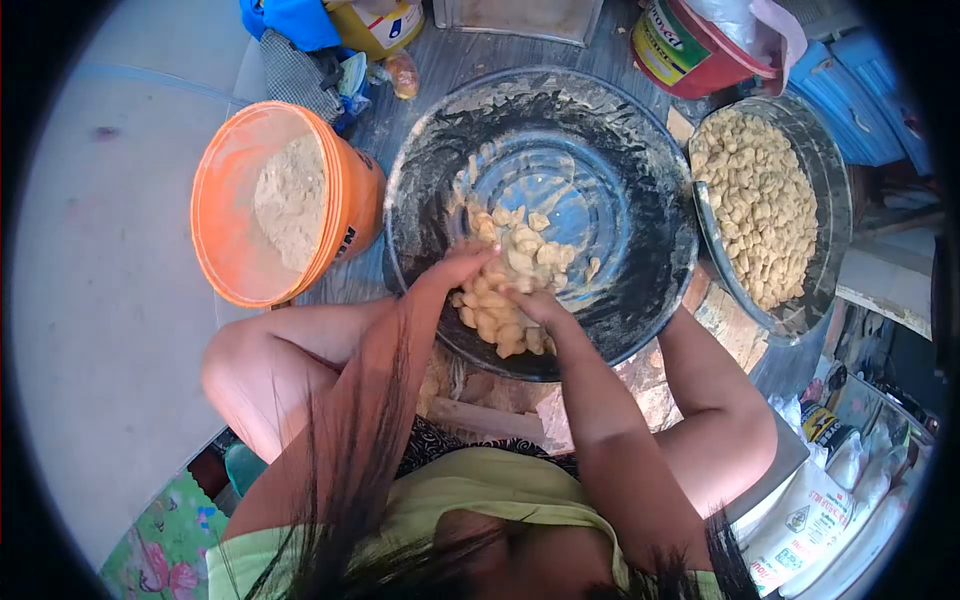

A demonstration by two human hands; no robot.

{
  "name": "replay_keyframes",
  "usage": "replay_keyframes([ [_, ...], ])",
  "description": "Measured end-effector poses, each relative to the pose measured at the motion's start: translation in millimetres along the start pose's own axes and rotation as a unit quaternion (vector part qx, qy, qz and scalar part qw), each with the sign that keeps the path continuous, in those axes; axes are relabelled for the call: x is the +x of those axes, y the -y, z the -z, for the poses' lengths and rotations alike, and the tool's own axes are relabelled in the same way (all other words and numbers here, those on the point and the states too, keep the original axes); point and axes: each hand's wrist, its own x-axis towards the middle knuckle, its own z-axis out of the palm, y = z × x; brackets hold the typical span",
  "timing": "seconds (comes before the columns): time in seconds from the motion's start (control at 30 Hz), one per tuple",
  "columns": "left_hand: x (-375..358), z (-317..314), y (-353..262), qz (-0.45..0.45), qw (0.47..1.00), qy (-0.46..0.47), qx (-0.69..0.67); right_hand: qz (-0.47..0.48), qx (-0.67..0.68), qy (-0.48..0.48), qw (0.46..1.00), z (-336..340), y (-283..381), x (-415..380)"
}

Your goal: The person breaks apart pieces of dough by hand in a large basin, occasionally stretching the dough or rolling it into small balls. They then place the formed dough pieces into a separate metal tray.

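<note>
A wide black basin (655, 225) stands between my knees, its inner wall smeared with pale flour. Inside, a heap of small flour-dusted, cream-coloured pieces (492, 312) lies toward the near left side. My left hand (468, 264) reaches into the heap from the left, its fingers blurred among the pieces. From the near right, my right hand (538, 306) presses into the same heap, with its fingers mostly hidden by the pieces. The two hands are close together, with pieces between them. Loose flour streaks the blue-looking bottom of the basin.
An orange bucket (205, 215) with pale flour (292, 205) stands left of the basin. To the right, a dark round tub (832, 220) is filled with similar pieces (750, 205). A red bucket (700, 55) stands behind, and printed white sacks (805, 525) lie at lower right.
</note>
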Motion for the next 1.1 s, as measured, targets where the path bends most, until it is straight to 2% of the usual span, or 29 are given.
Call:
replay_keyframes([
  [0.03,-14.0,-5.1,-14.3,-0.001,1.000,0.001,0.001,0.037,0.040,0.066,0.996,28.2,43.6,-52.6],
  [0.07,-44.6,-12.4,-48.7,0.007,0.995,0.017,0.093,0.035,0.041,0.064,0.996,51.6,51.0,-66.2],
  [0.1,-69.2,-17.3,-72.1,0.017,0.983,0.035,0.182,-0.011,0.146,0.144,0.979,79.3,46.7,-74.1],
  [0.13,-73.3,-16.3,-74.3,0.020,0.983,0.039,0.180,-0.057,0.248,0.221,0.941,91.4,41.7,-77.6],
  [0.17,-73.2,-9.9,-81.4,0.032,0.981,0.109,0.156,-0.057,0.249,0.221,0.941,84.5,33.6,-72.1],
  [0.23,-70.2,-0.2,-89.6,0.055,0.962,0.246,0.106,-0.082,0.236,0.029,0.968,53.4,0.0,-51.2],
  [0.27,-60.8,4.0,-75.4,0.063,0.955,0.267,0.114,-0.009,0.219,-0.038,0.975,23.3,-0.1,-41.1],
  [0.3,-56.3,6.8,-67.1,0.058,0.954,0.267,0.119,-0.007,0.220,-0.045,0.974,30.6,8.0,-42.2],
  [0.33,-57.7,3.4,-56.2,0.045,0.951,0.272,0.138,0.001,0.156,0.090,0.984,42.7,17.7,-51.6],
  [0.37,-61.4,-1.8,-43.9,0.035,0.946,0.281,0.157,0.006,0.093,0.226,0.970,48.1,18.4,-59.7],
  [0.4,-63.1,-2.1,-35.0,0.033,0.943,0.289,0.161,0.001,0.099,0.221,0.970,46.7,5.3,-57.4],
  [0.43,-64.0,0.6,-30.2,-0.038,0.927,0.293,0.233,0.052,0.035,0.220,0.973,45.2,-10.7,-51.5],
  [0.47,-71.8,0.5,-33.3,-0.106,0.900,0.295,0.303,0.103,-0.027,0.218,0.970,42.3,-17.5,-53.9],
  [0.5,-82.7,-9.2,-38.0,-0.108,0.897,0.296,0.309,0.105,-0.023,0.214,0.971,28.5,-20.5,-58.0],
  [0.57,-123.5,-35.4,-67.8,-0.071,0.892,0.050,0.444,0.035,-0.145,0.013,0.989,-2.1,4.9,-80.3],
  [0.6,-115.8,-47.8,-51.0,-0.096,0.901,-0.038,0.422,0.027,-0.061,-0.029,0.997,2.2,21.4,-94.4],
  [0.63,-105.3,-51.0,-46.0,-0.102,0.899,-0.044,0.424,0.031,-0.062,-0.038,0.997,3.4,17.7,-91.9],
  [0.7,-85.8,-52.1,-40.8,-0.121,0.944,-0.048,0.303,0.111,0.005,-0.133,0.985,-0.5,-0.7,-70.2],
  [0.73,-82.4,-49.3,-50.3,-0.148,0.951,-0.042,0.269,0.253,0.254,-0.079,0.930,6.3,0.9,-65.0],
  [0.77,-80.5,-47.6,-58.9,-0.151,0.949,-0.042,0.272,0.255,0.255,-0.083,0.929,13.7,-3.9,-67.0],
  [0.83,-80.8,-42.6,-89.6,-0.133,0.988,0.059,0.058,0.139,0.379,0.043,0.914,43.8,-3.5,-73.9],
  [0.87,-78.6,-44.5,-107.9,-0.108,0.991,0.046,0.061,0.138,0.390,0.056,0.909,59.7,-6.9,-71.7],
  [0.9,-77.8,-47.0,-129.9,-0.128,0.989,0.037,0.058,0.139,0.442,0.061,0.884,83.2,-3.9,-85.0],
  [0.93,-72.9,-52.2,-151.5,-0.149,0.987,0.028,0.055,0.104,0.415,0.112,0.897,114.8,-14.3,-80.8],
  [0.97,-58.7,-61.6,-172.4,-0.187,0.981,0.027,0.041,0.178,0.368,0.058,0.911,139.1,-41.9,-58.8],
  [1.0,-45.0,-75.8,-193.7,-0.225,0.974,0.027,0.025,0.183,0.433,0.089,0.878,187.4,2.2,-132.5],
  [1.03,-79.8,-85.4,-251.9,-0.242,0.968,0.049,-0.050,0.174,0.420,0.062,0.889,221.2,-11.0,-138.6],
  [1.07,-69.5,-104.5,-280.7,-0.245,0.962,0.063,-0.101,0.141,0.382,0.028,0.913,262.0,2.8,-182.8],
  [1.1,-54.7,-129.8,-308.7,-0.321,0.933,0.072,-0.146,0.116,0.370,-0.048,0.920,296.7,-21.3,-189.9],
])
